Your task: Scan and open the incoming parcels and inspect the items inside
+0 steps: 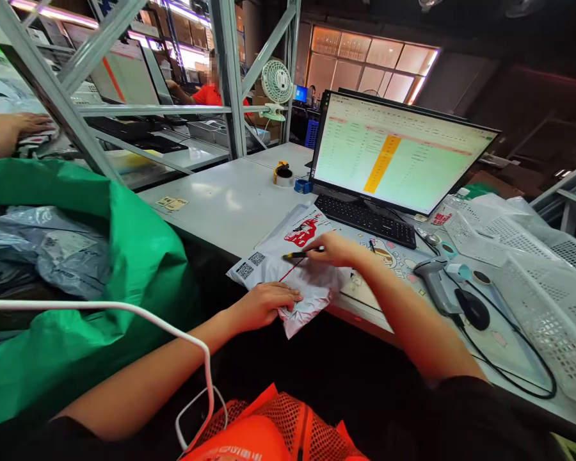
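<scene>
A white plastic mail parcel with red print and QR codes lies at the near edge of the white desk. My left hand rests flat on the parcel's near end, pressing it down. My right hand grips a black marker pen, its tip on the parcel's upper face. A thin red strip runs across the parcel under the pen.
A monitor and keyboard stand behind the parcel. A barcode scanner, mouse and white mesh baskets lie to the right. A green sack of grey parcels sits to the left. Tape rolls rest farther back. Other people work at the shelving.
</scene>
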`<action>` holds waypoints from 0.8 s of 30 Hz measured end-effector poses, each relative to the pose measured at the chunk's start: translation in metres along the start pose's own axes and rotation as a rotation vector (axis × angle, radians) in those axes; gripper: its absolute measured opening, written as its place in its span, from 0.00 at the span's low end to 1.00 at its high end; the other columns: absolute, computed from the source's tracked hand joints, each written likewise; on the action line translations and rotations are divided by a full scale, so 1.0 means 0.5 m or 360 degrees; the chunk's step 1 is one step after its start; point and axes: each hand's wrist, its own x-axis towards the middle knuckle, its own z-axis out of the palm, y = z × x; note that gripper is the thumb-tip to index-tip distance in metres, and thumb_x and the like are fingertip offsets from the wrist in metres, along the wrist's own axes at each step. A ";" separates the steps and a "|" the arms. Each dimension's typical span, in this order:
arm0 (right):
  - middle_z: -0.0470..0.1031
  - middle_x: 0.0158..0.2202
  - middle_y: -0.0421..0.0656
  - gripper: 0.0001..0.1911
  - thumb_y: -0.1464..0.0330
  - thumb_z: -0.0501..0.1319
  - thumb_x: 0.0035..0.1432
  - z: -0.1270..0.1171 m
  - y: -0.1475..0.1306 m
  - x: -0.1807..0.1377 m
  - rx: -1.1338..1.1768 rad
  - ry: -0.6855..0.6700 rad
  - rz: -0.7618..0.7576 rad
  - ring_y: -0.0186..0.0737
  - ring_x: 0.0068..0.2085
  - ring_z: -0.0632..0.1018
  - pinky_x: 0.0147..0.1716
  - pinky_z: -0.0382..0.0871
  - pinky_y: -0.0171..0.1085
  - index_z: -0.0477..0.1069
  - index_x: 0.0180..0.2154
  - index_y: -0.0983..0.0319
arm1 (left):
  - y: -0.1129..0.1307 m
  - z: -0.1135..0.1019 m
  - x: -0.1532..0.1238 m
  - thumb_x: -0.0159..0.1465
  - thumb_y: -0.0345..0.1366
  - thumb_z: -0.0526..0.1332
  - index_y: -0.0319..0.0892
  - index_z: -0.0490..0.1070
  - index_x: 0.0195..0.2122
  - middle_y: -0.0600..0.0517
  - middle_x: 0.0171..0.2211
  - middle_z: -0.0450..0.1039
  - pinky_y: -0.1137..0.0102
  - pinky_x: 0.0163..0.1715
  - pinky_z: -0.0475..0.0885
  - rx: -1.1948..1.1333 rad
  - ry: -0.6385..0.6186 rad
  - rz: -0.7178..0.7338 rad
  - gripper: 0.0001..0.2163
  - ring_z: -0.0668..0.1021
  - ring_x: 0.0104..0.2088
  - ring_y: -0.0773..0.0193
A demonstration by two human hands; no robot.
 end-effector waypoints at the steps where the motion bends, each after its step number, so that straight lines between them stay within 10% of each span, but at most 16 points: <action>1: 0.85 0.38 0.42 0.18 0.69 0.61 0.65 -0.010 0.029 -0.017 -0.0014 -0.0001 0.0081 0.35 0.33 0.75 0.36 0.66 0.34 0.85 0.51 0.59 | -0.002 -0.002 -0.004 0.65 0.21 0.58 0.45 0.80 0.46 0.47 0.55 0.83 0.60 0.65 0.73 -0.0024 -0.0003 -0.0002 0.16 0.81 0.59 0.57; 7: 0.84 0.37 0.44 0.21 0.62 0.58 0.68 -0.070 0.242 -0.289 -0.0296 0.0243 0.0978 0.40 0.31 0.76 0.34 0.67 0.37 0.84 0.56 0.57 | 0.022 -0.049 -0.001 0.63 0.22 0.59 0.46 0.80 0.52 0.46 0.60 0.79 0.59 0.67 0.70 -0.0130 -0.0188 -0.0091 0.20 0.78 0.63 0.55; 11: 0.84 0.50 0.51 0.24 0.58 0.58 0.70 -0.001 0.292 -0.429 -0.0432 0.0503 0.1303 0.52 0.47 0.82 0.48 0.72 0.42 0.80 0.60 0.61 | 0.045 -0.125 0.066 0.68 0.39 0.65 0.49 0.80 0.55 0.49 0.59 0.80 0.64 0.59 0.75 -0.0391 -0.0520 -0.0371 0.14 0.81 0.59 0.53; 13: 0.81 0.54 0.54 0.26 0.58 0.56 0.72 0.057 0.294 -0.458 -0.0480 0.0552 0.1441 0.56 0.53 0.81 0.52 0.72 0.46 0.76 0.64 0.62 | 0.025 -0.150 0.125 0.72 0.47 0.61 0.49 0.81 0.53 0.49 0.50 0.84 0.65 0.52 0.76 -0.0403 -0.0334 -0.0502 0.15 0.84 0.50 0.54; 16: 0.77 0.57 0.58 0.28 0.59 0.54 0.73 0.124 0.279 -0.467 -0.0502 0.0500 0.1599 0.59 0.55 0.79 0.54 0.73 0.50 0.72 0.67 0.63 | -0.044 -0.155 0.215 0.70 0.48 0.62 0.43 0.79 0.56 0.42 0.55 0.81 0.58 0.56 0.73 0.0108 0.0197 -0.0814 0.19 0.81 0.55 0.46; 20: 0.75 0.59 0.58 0.26 0.62 0.55 0.72 0.130 0.217 -0.407 -0.0472 0.0740 0.1466 0.59 0.59 0.76 0.61 0.69 0.50 0.74 0.64 0.66 | -0.127 -0.122 0.279 0.65 0.55 0.67 0.35 0.66 0.69 0.32 0.64 0.72 0.57 0.58 0.71 0.0516 -0.0150 -0.1174 0.38 0.77 0.61 0.39; 24: 0.75 0.62 0.54 0.23 0.61 0.54 0.73 0.110 0.108 -0.228 -0.0315 0.0893 0.0720 0.51 0.63 0.73 0.66 0.63 0.45 0.74 0.62 0.64 | -0.129 -0.085 0.283 0.70 0.52 0.62 0.36 0.72 0.63 0.34 0.59 0.76 0.62 0.54 0.72 0.0659 -0.0174 -0.1159 0.28 0.79 0.57 0.43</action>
